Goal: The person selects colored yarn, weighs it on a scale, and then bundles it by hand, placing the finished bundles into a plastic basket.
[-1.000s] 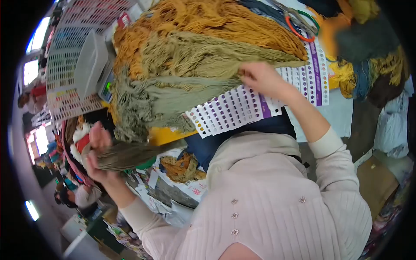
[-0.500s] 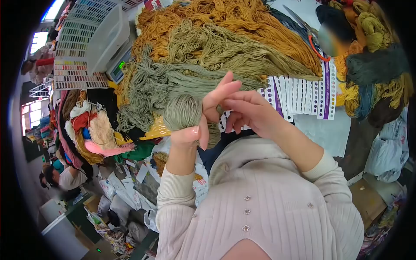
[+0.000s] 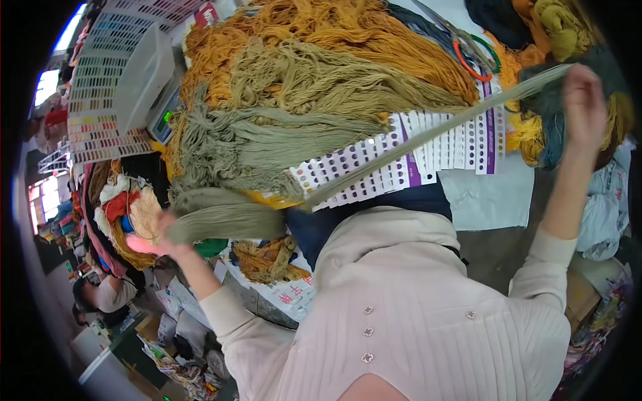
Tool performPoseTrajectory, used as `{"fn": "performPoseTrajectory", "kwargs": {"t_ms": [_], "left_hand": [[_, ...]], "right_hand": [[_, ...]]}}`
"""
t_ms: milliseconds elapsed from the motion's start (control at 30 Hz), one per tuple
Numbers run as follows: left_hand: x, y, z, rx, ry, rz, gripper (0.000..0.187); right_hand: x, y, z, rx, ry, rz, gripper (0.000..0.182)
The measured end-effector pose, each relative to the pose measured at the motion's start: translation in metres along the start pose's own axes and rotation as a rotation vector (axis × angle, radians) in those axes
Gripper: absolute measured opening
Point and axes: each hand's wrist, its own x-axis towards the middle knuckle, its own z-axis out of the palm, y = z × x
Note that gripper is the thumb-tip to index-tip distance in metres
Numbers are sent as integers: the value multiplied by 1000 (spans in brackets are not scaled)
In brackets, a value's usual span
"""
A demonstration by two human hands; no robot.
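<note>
A grey-green yarn skein (image 3: 435, 139) stretches across the front of the table between my hands. My left hand (image 3: 175, 235), blurred at the far left, is closed on the thick, fanned-out end of it. At the upper right, my right hand (image 3: 584, 110) has its fingers curled round the thin, taut end. Beneath the stretched strands lie perforated white cards (image 3: 374, 164) with purple bands. Behind them is a pile of loose yarn: grey-green (image 3: 281, 140), olive (image 3: 321, 83) and orange-brown (image 3: 361, 33).
Scissors (image 3: 465, 57) with red and green handles rest at the back. A scale (image 3: 164, 120) with a clear tray stands at the left, near colour sample sheets (image 3: 107, 73). More yarn bundles lie on both sides. Another person (image 3: 107, 294) is at the far left.
My hands have moved from close together to wide apart, left hand leftward and right hand up and right. The skein, bunched in my left hand before, is now drawn out long.
</note>
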Motion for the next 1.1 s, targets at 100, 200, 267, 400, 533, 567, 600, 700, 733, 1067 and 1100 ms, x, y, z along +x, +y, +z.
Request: {"fn": "performPoseTrajectory", "kwargs": {"t_ms": [100, 200, 267, 400, 533, 567, 600, 700, 733, 1067, 1100], "left_hand": [[-22, -21, 50, -235, -249, -282, 42], [-24, -138, 92, -222, -267, -515, 39], [-26, -220, 120, 142, -185, -717, 17], [-55, -348, 154, 1012, -297, -738, 18], [-55, -407, 132, 1288, -265, -813, 13], [-54, -413, 125, 1340, -306, -793, 12], [-55, -412, 123, 1349, -345, -808, 12], [-54, -400, 124, 1369, -439, -822, 11], [-55, -394, 128, 1374, -453, -823, 11], [-53, -397, 130, 1050, -245, -779, 6], [-53, -398, 130, 1042, -234, -776, 6]], "right_hand": [[-13, -125, 11, -540, 229, -640, 23], [-5, -6, 17, -474, 148, -364, 17], [-9, 74, -13, -1136, 302, 2, 15], [-40, 164, -71, -1472, 292, 293, 13], [-61, 201, -88, -1904, 185, -20, 7], [-62, 204, -84, -2016, 100, -118, 9], [-63, 201, -84, -1997, 122, -93, 10], [-58, 190, -81, -1981, 156, -37, 11], [-57, 190, -82, -1998, 102, -67, 11], [-76, 206, -55, -2233, -210, 24, 38], [-75, 204, -57, -2175, -212, 69, 35]]}}
